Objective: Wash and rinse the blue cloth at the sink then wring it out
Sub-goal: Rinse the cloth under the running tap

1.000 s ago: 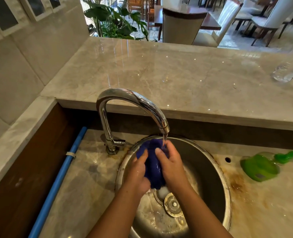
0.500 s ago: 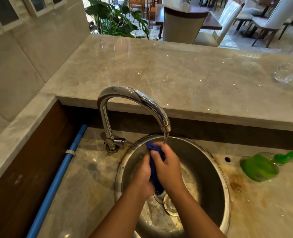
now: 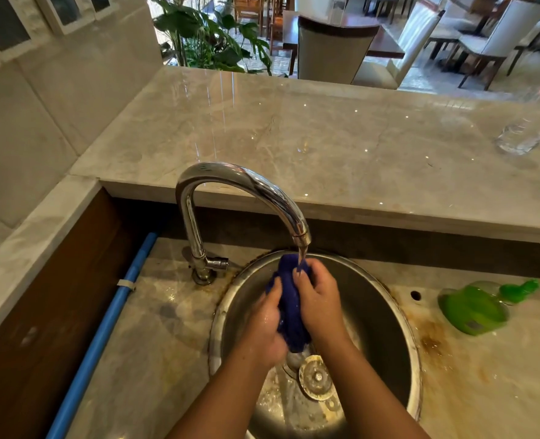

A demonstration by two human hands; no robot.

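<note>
Rinsing beneath the running tap (image 3: 246, 182): the left hand (image 3: 263, 327) and right hand (image 3: 321, 299) are both clenching the blue cloth (image 3: 290, 308) between them, above the sink (image 3: 385, 312). Against half a second ago, the palms are parting slightly and the cloth is bulging fuller, suggesting a kneading cycle, with wringing likely yet to come. Its long axis is running from the spout down toward the drain (image 3: 316, 377), with the upper end pointing into the stream.

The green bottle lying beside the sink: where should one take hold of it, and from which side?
Grip the green bottle across its broad body, coming down from above. It lies on its side on the counter, cap pointing right, so both flanks look free; the narrow cap end would probably let it swing.
</note>
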